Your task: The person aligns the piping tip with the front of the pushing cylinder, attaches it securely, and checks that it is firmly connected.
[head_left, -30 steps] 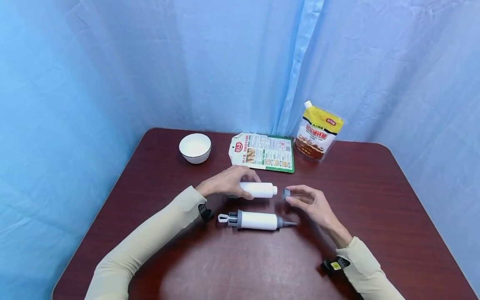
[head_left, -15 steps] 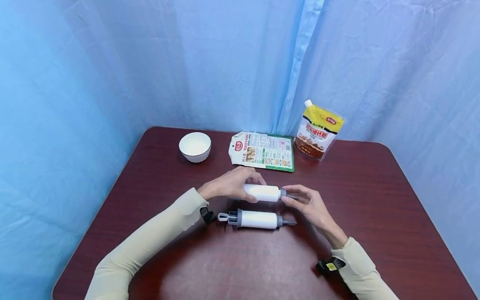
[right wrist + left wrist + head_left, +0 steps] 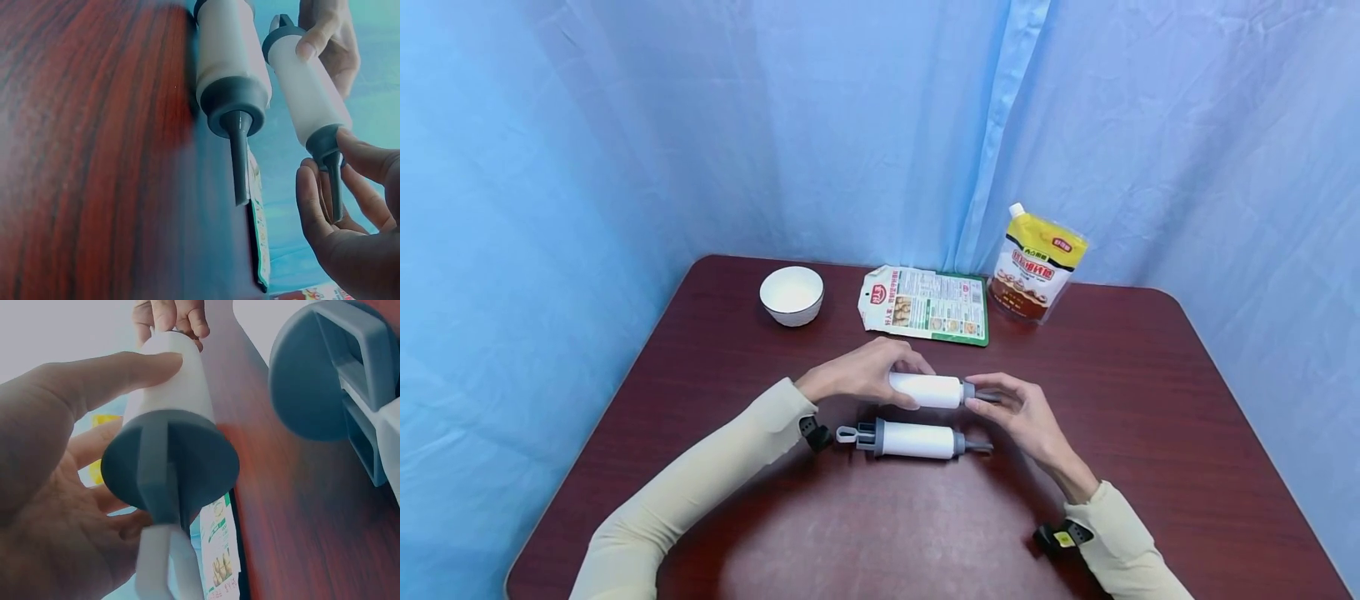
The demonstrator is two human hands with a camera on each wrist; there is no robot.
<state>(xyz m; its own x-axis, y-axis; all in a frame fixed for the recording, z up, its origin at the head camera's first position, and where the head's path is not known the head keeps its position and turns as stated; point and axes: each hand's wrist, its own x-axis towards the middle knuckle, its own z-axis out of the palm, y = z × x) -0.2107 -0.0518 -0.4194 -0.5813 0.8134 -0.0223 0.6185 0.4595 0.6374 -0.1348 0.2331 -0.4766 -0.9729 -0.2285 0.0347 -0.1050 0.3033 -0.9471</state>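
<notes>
My left hand [image 3: 865,371] grips the white barrel of an icing syringe [image 3: 927,390], thumb on the near side. In the left wrist view its grey flange and plunger handle [image 3: 162,469] point toward the camera. The thumb and fingers of my right hand [image 3: 1030,417] pinch the grey nozzle cap [image 3: 325,142] at the barrel's other end, and the cap sits against the barrel. Its thin nozzle [image 3: 335,190] points between the fingers. Closer to me, a second icing syringe [image 3: 917,441] lies on the table with its nozzle to the right, touched by neither hand.
A white bowl [image 3: 792,310] stands at the back left of the dark red table [image 3: 775,533]. Behind the hands lies a flat printed packet [image 3: 925,307]. A yellow, white and brown spouted pouch [image 3: 1037,265] stands at the back right, before a blue curtain [image 3: 850,125].
A second ago the nozzle cap was held apart from the barrel's narrow tip. Cap and barrel have since come together, the barrel shifting slightly right and nearer. The second syringe stayed put.
</notes>
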